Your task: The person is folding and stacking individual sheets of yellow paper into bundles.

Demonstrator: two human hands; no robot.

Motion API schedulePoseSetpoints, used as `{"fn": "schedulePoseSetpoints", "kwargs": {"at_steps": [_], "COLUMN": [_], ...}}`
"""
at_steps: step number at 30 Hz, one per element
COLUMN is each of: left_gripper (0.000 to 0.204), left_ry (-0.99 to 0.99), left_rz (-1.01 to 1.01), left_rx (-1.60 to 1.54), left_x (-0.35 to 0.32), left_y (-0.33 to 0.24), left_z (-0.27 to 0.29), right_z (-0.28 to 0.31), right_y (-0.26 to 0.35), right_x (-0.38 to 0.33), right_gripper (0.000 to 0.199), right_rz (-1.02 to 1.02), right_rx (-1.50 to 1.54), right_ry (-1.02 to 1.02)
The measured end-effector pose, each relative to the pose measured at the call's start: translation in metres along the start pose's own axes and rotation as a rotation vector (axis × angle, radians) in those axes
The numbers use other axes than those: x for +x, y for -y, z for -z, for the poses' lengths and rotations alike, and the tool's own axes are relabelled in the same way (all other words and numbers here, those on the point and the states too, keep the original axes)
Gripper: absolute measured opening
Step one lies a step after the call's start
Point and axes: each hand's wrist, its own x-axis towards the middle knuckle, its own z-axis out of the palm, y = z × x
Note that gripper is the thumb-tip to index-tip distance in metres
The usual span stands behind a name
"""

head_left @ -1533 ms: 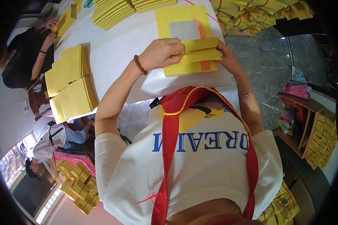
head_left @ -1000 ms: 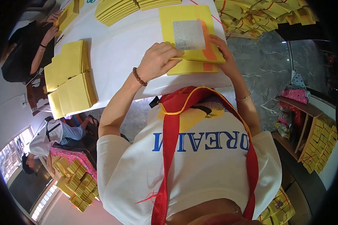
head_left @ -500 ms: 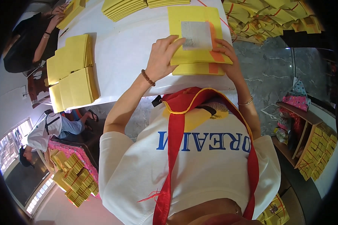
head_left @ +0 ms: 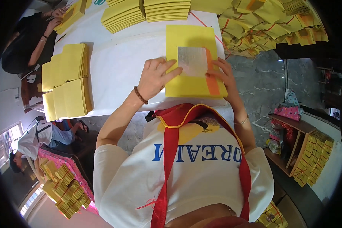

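In front of me at the table's near edge lies a stack of yellow paper sheets (head_left: 190,89). On its top is a silver foil square (head_left: 192,60), with an orange strip (head_left: 212,81) along its right side. My left hand (head_left: 154,77) rests over the stack's left edge, thumb and forefinger apart, their tips at the foil's left border. The fingers of my right hand (head_left: 225,76) are stretched over the right edge, tips on the orange strip. Its thumb is hard to make out.
Folded yellow paper piles (head_left: 66,81) lie at the left of the white table (head_left: 117,68); thicker stacks (head_left: 167,10) stand at the back. Red-tied yellow bundles (head_left: 254,26) fill the far right. A co-worker's hands (head_left: 57,19) handle yellow paper at far left. Another person (head_left: 38,136) sits lower left.
The top of the yellow stack, earlier raised at its near edge over a lower layer, now lies flush. Both hands stay at its sides. The whole view has shifted a little.
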Motion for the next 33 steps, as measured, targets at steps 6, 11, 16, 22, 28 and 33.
{"fn": "schedulePoseSetpoints", "kwargs": {"at_steps": [6,11,16,22,28,33], "left_gripper": [0.03,0.019,0.029,0.033,0.022,0.014], "left_ry": [0.053,0.035,0.246,0.131,-0.048,-0.06], "left_rz": [-0.068,0.163,0.588,0.765,0.413,0.287], "left_rx": [-0.062,-0.43,-0.688,-0.9,-0.806,-0.704], "left_x": [-0.006,-0.001,0.018,0.024,0.013,0.009], "left_y": [-0.006,0.006,0.014,0.011,0.009,0.006], "left_z": [0.001,-0.01,-0.019,-0.02,-0.022,-0.023], "right_z": [0.006,0.004,-0.007,-0.005,0.001,-0.002], "right_y": [0.006,0.003,0.0,0.006,-0.014,-0.001], "right_x": [-0.005,0.002,0.009,0.021,0.01,0.011], "right_gripper": [0.027,0.026,0.026,0.027,0.022,0.039], "right_rz": [0.089,0.001,-0.517,-0.617,-0.131,-0.346], "right_rx": [-0.1,-0.009,0.477,0.592,0.233,0.197], "right_ry": [0.116,0.11,-0.008,-0.033,0.123,-0.19]}}
